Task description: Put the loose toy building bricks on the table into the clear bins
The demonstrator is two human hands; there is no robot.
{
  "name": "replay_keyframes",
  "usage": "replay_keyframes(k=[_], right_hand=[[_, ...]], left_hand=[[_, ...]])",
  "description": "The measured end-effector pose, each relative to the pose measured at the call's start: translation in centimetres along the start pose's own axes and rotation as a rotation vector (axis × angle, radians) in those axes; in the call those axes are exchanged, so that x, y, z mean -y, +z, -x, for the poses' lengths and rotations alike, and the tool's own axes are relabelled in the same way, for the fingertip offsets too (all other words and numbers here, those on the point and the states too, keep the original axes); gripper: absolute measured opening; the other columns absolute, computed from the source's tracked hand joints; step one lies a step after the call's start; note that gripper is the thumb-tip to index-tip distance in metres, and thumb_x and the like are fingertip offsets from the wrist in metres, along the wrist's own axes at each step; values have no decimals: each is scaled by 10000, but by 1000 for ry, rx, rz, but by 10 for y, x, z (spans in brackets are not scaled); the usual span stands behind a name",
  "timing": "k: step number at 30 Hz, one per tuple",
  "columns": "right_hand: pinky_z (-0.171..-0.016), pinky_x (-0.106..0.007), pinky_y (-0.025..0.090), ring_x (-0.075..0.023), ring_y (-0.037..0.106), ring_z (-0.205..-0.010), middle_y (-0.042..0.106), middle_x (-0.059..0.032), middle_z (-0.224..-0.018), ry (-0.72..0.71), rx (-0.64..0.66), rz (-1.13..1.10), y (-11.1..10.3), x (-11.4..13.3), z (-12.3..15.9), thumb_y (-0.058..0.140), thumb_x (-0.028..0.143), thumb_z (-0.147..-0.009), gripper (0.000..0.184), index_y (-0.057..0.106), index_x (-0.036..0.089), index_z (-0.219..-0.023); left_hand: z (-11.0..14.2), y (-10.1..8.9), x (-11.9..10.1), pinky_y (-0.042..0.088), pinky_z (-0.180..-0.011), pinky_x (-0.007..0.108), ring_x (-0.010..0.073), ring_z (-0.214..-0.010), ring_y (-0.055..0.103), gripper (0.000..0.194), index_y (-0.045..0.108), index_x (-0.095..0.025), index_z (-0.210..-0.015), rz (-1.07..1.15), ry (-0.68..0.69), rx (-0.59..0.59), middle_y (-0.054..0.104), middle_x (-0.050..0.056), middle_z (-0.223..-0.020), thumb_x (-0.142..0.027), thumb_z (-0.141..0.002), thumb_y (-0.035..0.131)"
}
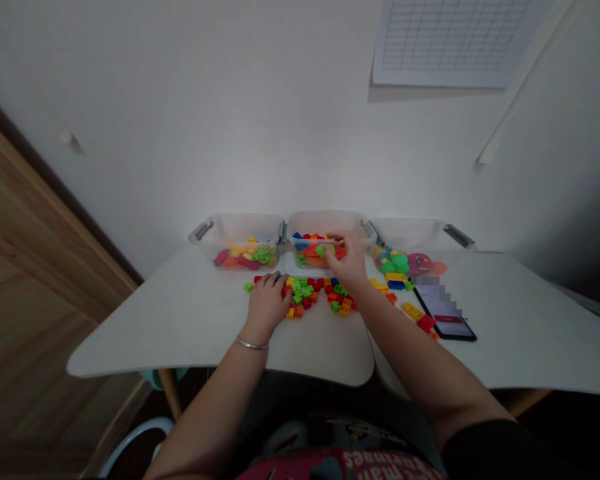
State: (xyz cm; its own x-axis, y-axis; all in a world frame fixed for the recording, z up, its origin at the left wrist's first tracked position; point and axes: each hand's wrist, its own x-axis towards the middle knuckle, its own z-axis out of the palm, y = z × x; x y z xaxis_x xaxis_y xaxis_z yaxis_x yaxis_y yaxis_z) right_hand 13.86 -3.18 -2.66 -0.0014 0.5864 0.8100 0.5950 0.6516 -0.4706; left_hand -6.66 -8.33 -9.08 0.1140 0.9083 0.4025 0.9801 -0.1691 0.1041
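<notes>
Studded, boxy plastic bricks (300, 292) beside left hand (267, 303)

We see smooth, translucent plastic in the middle bin (325, 222), with duller plastic in its handle (373, 231). Before this bin, the toy bricks (345, 307) are smooth plastic with a faint sheen, the tabletop (205, 340) is smooth, and the bangle (251, 345) is shiny metal. Right of it, we find a glassy smartphone (443, 308); above, matt wall (230, 120) and, rightward, a paper grid sheet (445, 40); far left, grained wood panelling (20, 313).
</notes>
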Motion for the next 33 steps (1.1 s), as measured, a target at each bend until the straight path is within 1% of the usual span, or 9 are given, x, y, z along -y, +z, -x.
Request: replay_keyframes(k=[3,5,8,11,14,19,22,27,33], right_hand=[[-962,-421,445,-250,586,-1044,676,-99,-1077,-68,218,48,3,11,40,560,258,-828,235,626,203,-1047],[-965,-421,448,-265,576,-1067,672,-112,-1108,-63,356,110,6,17,61,579,245,-815,303,621,185,-1109],[-987,-433,438,-280,563,-1087,661,-119,-1154,-42,472,222,10,25,79,590,254,-811,392,595,177,-1195],[-1014,-441,417,-286,546,-1130,651,-117,-1189,-37,507,305,12,31,86,571,243,-823,398,587,197,-1218],[-996,-454,420,-302,535,-1150,644,-125,-1206,1,511,384,10,32,90,564,239,-831,366,599,205,-1194],[-936,-452,439,-314,554,-1066,681,-127,-1061,11,602,477,6,27,92,565,230,-834,230,647,192,-1045],[-899,-442,446,-304,565,-1011,689,-120,-1002,13,632,492,4,26,90,564,233,-843,165,647,191,-979],[-879,-431,446,-293,570,-983,695,-105,-953,19,638,490,2,27,89,577,246,-844,103,633,209,-922],[-895,-418,446,-286,569,-994,701,-103,-965,3,618,454,0,24,92,545,227,-857,142,643,203,-957]], left_hand=[[0,0,0,416,-1069,445,289,-1252,523,429,617,-195,-1286,4,-5,3,594,98,-1365,-339,-904,485],[0,0,0,414,-1072,442,288,-1254,520,430,616,-189,-1286,7,-5,6,594,102,-1365,-337,-904,485],[0,0,1,416,-1071,444,287,-1252,521,433,614,-179,-1287,12,-3,2,592,110,-1366,-334,-905,483],[0,1,1,422,-1064,447,287,-1243,528,427,617,-189,-1281,14,0,-9,599,106,-1358,-330,-899,489],[0,2,2,424,-1063,441,284,-1239,534,425,620,-199,-1277,10,6,-15,605,100,-1350,-326,-891,498],[0,2,1,416,-1075,447,287,-1252,523,433,615,-187,-1288,11,5,-12,602,106,-1353,-334,-901,488],[0,2,1,420,-1070,452,288,-1251,524,431,616,-187,-1286,15,1,-12,604,109,-1351,-335,-904,483],[0,-1,0,422,-1066,452,289,-1239,531,432,617,-179,-1281,6,6,-9,602,110,-1353,-331,-899,484],[0,1,0,422,-1068,448,292,-1236,534,432,620,-173,-1279,-3,17,-16,603,117,-1351,-328,-897,488]])
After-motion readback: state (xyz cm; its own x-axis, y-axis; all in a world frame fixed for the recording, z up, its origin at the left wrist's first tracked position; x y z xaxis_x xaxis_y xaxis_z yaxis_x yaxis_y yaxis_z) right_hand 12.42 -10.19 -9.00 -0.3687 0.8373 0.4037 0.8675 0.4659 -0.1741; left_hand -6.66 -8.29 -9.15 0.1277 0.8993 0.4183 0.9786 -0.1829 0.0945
